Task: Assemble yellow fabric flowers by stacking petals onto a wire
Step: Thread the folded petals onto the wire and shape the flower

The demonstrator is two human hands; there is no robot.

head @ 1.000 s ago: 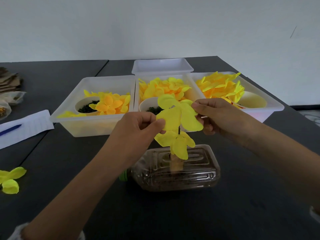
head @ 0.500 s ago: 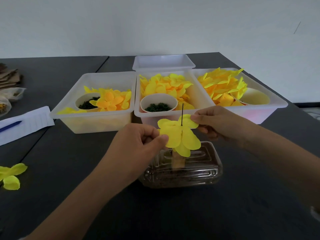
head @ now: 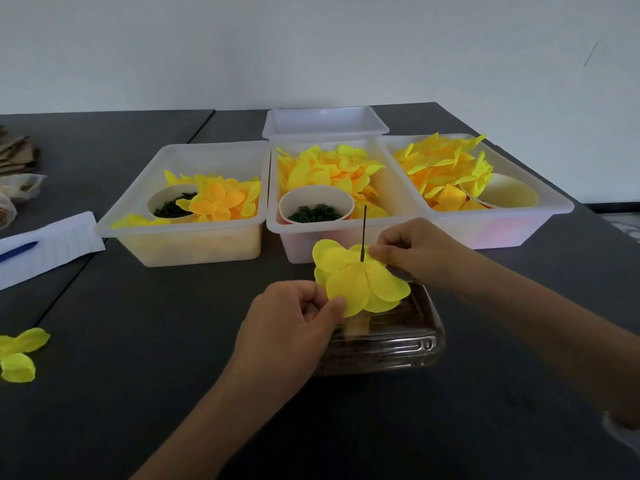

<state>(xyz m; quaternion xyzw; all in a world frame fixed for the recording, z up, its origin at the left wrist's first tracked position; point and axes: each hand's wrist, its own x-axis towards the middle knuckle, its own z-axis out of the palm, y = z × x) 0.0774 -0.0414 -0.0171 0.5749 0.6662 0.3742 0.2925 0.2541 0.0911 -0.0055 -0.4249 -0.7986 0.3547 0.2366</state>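
1 thin dark wire (head: pixel 363 233) stands upright, and everything here is placed from it. Threaded on it sits 1 yellow fabric flower (head: pixel 360 282), its petals spread flat around the wire, with the wire's upper part poking up above them. How many petal layers are stacked I cannot tell. Directly below the flower lies 1 clear plastic bottle (head: pixel 391 341) on its side on the dark table (head: pixel 138 393); the wire's lower end is hidden behind the petals.

2 bare hands work at the flower. The left hand (head: pixel 294 317), just in front of and left of the wire, pinches the near-left petal edge between thumb and curled fingers. The right hand (head: pixel 415 251), just right of the wire, pinches the far-right petal edge beside the wire with its fingertips.

Behind the wire stand 4 white tubs: 3 in a row and 1 more (head: pixel 325 124) behind the middle one. The left tub (head: pixel 180 244) holds yellow and orange petals plus 1 white cup (head: pixel 169 202) of dark green bits. The middle tub (head: pixel 301 244), straight behind the wire, holds petals and 1 cup (head: pixel 315 206) of dark green rings. The right tub (head: pixel 502 226) holds petals and 1 pale cup (head: pixel 505 195).

Far left of the wire lie 1 loose yellow petal piece (head: pixel 19 355), 1 white paper sheet (head: pixel 52 247) with 1 blue pen (head: pixel 17 251) on it, and some brown scraps (head: pixel 17 154) further back.
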